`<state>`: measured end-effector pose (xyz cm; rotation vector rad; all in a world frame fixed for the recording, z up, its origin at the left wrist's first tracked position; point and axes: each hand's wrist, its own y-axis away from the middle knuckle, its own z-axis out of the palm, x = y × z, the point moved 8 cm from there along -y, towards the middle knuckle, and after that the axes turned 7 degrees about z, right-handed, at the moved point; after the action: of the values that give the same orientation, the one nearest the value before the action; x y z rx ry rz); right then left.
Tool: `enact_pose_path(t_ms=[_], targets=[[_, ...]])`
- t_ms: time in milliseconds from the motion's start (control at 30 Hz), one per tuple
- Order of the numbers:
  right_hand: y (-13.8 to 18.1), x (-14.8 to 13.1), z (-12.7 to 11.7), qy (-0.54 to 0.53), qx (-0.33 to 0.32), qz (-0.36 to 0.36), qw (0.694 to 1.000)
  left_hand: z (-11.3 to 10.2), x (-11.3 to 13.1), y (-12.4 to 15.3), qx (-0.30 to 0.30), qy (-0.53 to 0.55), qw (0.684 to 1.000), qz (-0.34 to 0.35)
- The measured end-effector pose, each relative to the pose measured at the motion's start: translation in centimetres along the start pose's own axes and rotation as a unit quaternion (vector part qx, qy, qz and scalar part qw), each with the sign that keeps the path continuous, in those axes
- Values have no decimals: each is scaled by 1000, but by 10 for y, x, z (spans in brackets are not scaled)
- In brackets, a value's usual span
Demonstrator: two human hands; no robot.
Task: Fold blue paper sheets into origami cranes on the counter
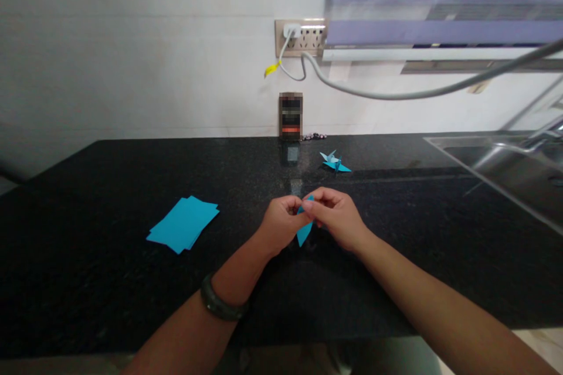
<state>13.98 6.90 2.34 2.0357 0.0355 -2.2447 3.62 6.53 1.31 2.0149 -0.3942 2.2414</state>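
Over the middle of the black countertop [88, 199], my left hand [281, 224] and my right hand [336, 217] meet, both pinched on a small folded piece of blue paper [304, 231]. Its pointed lower end hangs down between the hands. A dark band sits on my left wrist. A stack of flat blue paper sheets [183, 223] lies to the left of my hands. A finished blue paper crane [335, 161] stands farther back on the counter.
A small dark box [291, 116] leans against the white wall, with a wall socket [301, 37] and grey cable above it. A steel sink [505, 167] with a tap occupies the right end. The counter's front edge runs below my forearms.
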Motion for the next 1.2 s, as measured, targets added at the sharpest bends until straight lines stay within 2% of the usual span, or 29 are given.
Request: enact_pose_path(t_ms=[67, 167, 333, 533, 700, 967, 1133, 1200], targets=[[1, 0, 2, 2, -4, -12, 1000, 2, -2, 0, -15, 9, 1000, -3], [0, 0, -7, -35, 36, -25, 998, 6, -9, 0, -42, -7, 999, -24], [-5, -1, -23, -99, 83, -27, 991, 3, -12, 0, -21, -23, 999, -42], [-6, 5, -10, -46, -2, 17, 999, 1, -6, 0, -29, -36, 998, -33], [-6, 6, -13, 11, 9, 10, 1000, 3, -7, -1, -34, -20, 999, -28], [-1, 10, 5, -121, -62, 83, 987, 0, 10, -2, -49, -39, 997, 50], [-4, 9, 0, -106, -55, 65, 991, 3, -1, -1, -75, -3, 997, -11], [-6, 9, -6, -112, -33, 56, 992, -1, -4, -3, -48, 6, 998, -26]])
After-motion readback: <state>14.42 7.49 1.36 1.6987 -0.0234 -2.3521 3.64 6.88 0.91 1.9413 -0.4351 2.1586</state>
